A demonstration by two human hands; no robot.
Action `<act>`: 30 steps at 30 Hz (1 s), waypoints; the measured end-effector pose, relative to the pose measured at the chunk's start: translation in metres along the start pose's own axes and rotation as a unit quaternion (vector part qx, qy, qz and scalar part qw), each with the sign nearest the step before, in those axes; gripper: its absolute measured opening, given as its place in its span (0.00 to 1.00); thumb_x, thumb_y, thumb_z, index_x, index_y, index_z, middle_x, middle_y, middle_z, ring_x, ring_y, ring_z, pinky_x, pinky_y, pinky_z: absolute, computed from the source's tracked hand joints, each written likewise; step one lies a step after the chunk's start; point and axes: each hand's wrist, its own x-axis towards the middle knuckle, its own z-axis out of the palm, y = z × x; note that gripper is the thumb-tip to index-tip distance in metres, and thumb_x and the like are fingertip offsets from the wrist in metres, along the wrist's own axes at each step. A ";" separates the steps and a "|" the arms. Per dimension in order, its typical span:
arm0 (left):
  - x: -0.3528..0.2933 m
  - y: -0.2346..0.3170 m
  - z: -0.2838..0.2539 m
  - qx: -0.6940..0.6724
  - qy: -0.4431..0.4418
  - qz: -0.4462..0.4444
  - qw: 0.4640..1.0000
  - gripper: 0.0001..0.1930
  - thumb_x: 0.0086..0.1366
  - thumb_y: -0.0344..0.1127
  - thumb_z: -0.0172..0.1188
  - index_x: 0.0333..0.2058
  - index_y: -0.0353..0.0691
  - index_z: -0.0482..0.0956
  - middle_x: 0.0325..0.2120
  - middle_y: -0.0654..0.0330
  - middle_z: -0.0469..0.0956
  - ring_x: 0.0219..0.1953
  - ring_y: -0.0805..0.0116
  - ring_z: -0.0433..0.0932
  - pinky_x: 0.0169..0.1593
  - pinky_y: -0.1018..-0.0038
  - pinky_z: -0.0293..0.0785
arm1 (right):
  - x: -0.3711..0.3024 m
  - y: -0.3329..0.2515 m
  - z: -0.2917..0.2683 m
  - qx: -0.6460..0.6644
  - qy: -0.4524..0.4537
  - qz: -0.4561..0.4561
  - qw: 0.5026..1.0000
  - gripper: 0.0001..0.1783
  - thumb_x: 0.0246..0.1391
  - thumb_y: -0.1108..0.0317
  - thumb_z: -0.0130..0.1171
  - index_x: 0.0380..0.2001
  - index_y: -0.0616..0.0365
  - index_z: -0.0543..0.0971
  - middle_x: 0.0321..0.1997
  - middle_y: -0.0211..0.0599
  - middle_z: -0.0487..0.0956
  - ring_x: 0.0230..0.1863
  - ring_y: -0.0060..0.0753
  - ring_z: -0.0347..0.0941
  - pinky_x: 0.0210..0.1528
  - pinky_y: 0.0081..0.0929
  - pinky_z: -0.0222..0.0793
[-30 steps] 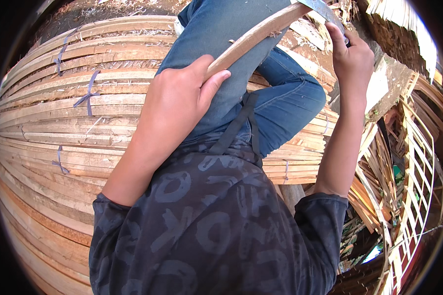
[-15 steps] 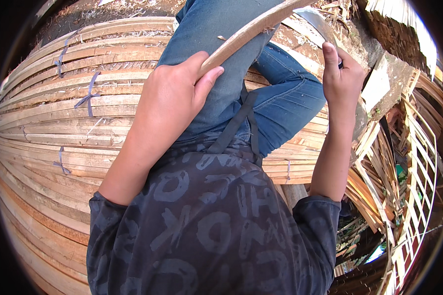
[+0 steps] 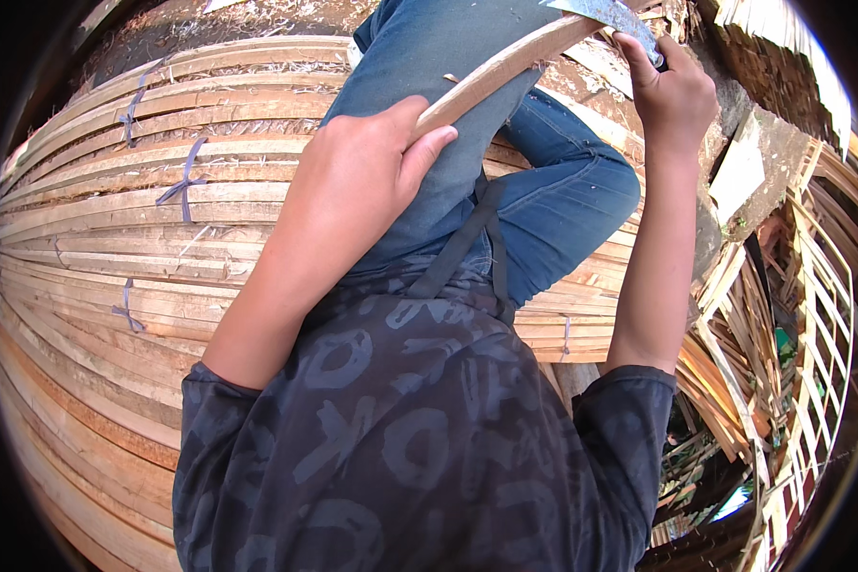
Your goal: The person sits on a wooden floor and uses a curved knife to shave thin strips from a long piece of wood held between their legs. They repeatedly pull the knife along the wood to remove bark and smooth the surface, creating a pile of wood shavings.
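Observation:
A long wooden strip (image 3: 510, 67) slants up and to the right across my jeans-clad leg. My left hand (image 3: 377, 153) is closed round its near end, thumb along the side. In my right hand (image 3: 674, 91) is a knife with a broad grey blade (image 3: 608, 13); the fingers wrap its handle, which is mostly hidden. The blade lies over the upper part of the strip, close to or touching it; I cannot tell which. A small curl of wood (image 3: 451, 78) clings to the strip's left edge.
Bundles of long wooden strips (image 3: 95, 224), bound with purple ties (image 3: 183, 179), lie to my left and beneath me. A lattice of thin slats (image 3: 823, 315) and loose offcuts (image 3: 725, 381) are at the right. Beyond my right hand is a stone block (image 3: 767, 157).
The knife blade has come left and up, from beside the strip to over it. My right hand has moved up. The strip and left hand sit slightly farther right in view.

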 end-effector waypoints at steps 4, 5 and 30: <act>0.002 0.001 -0.002 -0.027 -0.021 0.008 0.999 0.14 0.63 0.40 0.58 0.29 0.33 0.73 0.13 0.45 0.68 0.17 0.47 0.70 0.21 0.64 0.63 | -0.010 0.019 0.004 -0.021 0.044 -0.052 0.997 0.34 0.45 0.30 0.55 0.20 0.54 0.77 0.15 0.41 0.74 0.20 0.50 0.73 0.20 0.37 0.67; 0.002 0.002 -0.003 -0.024 -0.020 0.011 0.999 0.14 0.63 0.40 0.58 0.28 0.33 0.73 0.13 0.45 0.68 0.17 0.46 0.70 0.21 0.64 0.63 | -0.014 0.015 0.000 -0.014 0.033 -0.037 0.999 0.33 0.45 0.30 0.55 0.20 0.54 0.77 0.15 0.41 0.74 0.20 0.50 0.73 0.20 0.37 0.67; -0.011 -0.003 -0.028 0.128 -0.018 -0.011 0.992 0.10 0.64 0.39 0.56 0.28 0.39 0.70 0.15 0.52 0.71 0.19 0.50 0.73 0.23 0.61 0.64 | -0.079 -0.026 -0.066 0.726 -0.301 0.252 0.565 0.16 0.57 0.75 0.53 0.48 0.73 0.70 0.25 0.39 0.75 0.14 0.20 0.69 0.13 0.12 0.63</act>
